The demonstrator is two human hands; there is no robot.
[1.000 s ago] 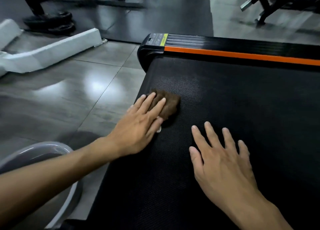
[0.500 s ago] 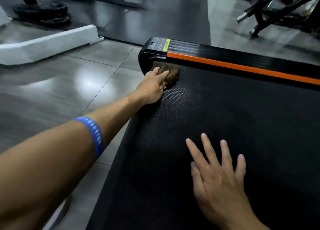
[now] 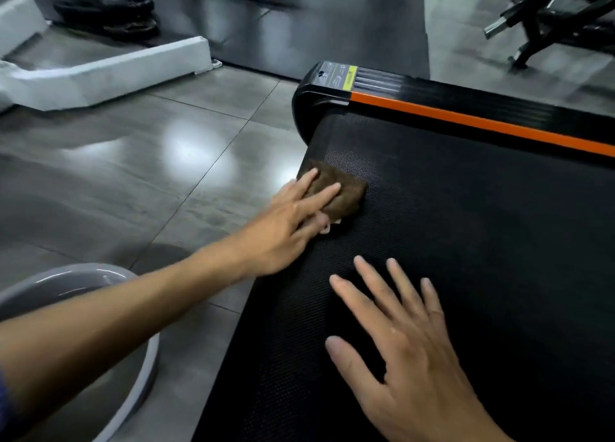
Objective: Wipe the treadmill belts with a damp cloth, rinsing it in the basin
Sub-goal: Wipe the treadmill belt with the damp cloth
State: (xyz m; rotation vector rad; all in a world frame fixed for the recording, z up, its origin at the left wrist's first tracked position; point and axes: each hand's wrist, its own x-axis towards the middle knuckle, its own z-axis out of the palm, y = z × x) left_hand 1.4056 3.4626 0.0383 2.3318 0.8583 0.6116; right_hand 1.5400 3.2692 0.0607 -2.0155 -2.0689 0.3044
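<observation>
There, both hands flat: left hand (image 3: 286,222) atop cloth (image 3: 339,192), right hand (image 3: 409,351) on belt (image 3: 482,258).

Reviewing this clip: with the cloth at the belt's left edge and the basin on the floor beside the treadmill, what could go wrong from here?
1. The brown cloth sits at the belt edge under flat fingers of the left hand; it could slide off onto the floor tiles.
2. The right hand braces flat on the belt, which might shift under weight.
3. The left forearm passes above the basin rim; pulling back could knock it.
</observation>
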